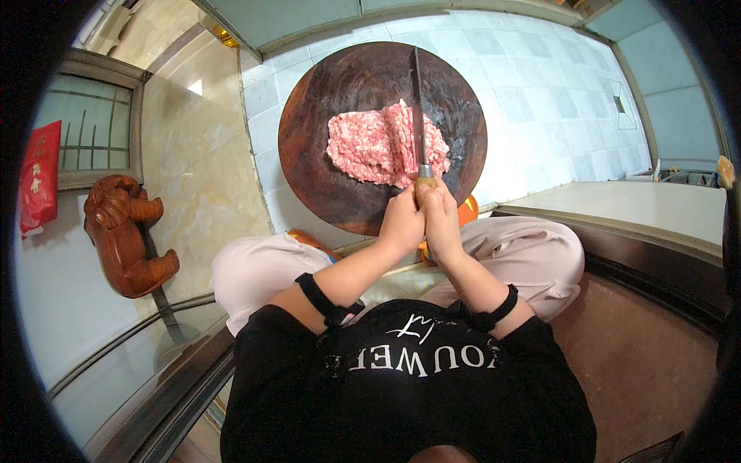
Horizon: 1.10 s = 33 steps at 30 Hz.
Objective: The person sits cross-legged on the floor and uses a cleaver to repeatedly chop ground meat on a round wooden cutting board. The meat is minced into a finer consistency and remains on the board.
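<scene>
A round dark wooden chopping board [324,116] lies on the tiled floor in front of me. A flat mound of pink minced meat [378,145] covers its middle. A long cleaver [417,100] stands edge-on over the right part of the meat, its blade running away from me. My left hand [401,224] and my right hand [441,220] are pressed together around the cleaver's handle at the near rim of the board. My knees in pale trousers spread to either side below the board.
A carved reddish-brown wooden figure [123,239] stands at the left by a framed glass door [96,123]. A red hanging [38,181] is at the far left. A low pale ledge [641,208] runs to the right. An orange stool [467,210] shows under me.
</scene>
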{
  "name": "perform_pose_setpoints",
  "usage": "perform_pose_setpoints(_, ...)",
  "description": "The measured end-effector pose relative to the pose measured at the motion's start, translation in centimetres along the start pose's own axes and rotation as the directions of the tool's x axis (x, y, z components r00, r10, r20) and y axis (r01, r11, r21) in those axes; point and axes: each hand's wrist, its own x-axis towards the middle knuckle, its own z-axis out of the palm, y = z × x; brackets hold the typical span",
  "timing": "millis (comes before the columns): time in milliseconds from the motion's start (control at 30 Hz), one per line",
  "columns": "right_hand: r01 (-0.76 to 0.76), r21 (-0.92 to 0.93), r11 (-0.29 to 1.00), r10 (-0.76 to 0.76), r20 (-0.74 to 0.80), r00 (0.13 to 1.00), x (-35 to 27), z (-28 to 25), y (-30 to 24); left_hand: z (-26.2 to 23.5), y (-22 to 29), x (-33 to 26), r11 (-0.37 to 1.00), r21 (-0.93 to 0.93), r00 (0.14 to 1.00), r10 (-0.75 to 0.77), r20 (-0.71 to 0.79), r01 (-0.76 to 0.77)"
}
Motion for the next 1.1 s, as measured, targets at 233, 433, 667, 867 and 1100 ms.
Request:
perform_pose_setpoints(233,0.058,-0.014,0.998,-0.057,0.039,0.998,-0.3,0.0,-0.3,-0.3,0.2,0.0,0.999,-0.035,0.999,-0.025,0.02,0.025)
perform_pose_setpoints(433,0.014,0.052,0.999,-0.017,0.068,0.998,-0.1,0.0,-0.4,-0.3,-0.1,0.2,0.998,-0.011,0.997,-0.057,0.051,0.057)
perform_pose_setpoints(667,0.05,0.025,0.998,-0.05,0.027,0.998,-0.1,0.1,0.3,-0.6,0.8,-0.4,1.0,-0.011,1.0,0.016,0.001,-0.016)
perform_pose_setpoints(867,0.037,0.066,0.997,-0.039,0.033,0.999,0.0,0.2,0.2,-0.5,0.8,-0.2,0.997,-0.051,0.998,-0.061,0.003,0.061)
perform_pose_setpoints(1100,-0.037,0.016,0.999,0.036,0.079,0.996,-0.3,0.2,-0.2,-0.6,0.3,-0.2,0.997,-0.048,0.998,-0.063,-0.001,0.063)
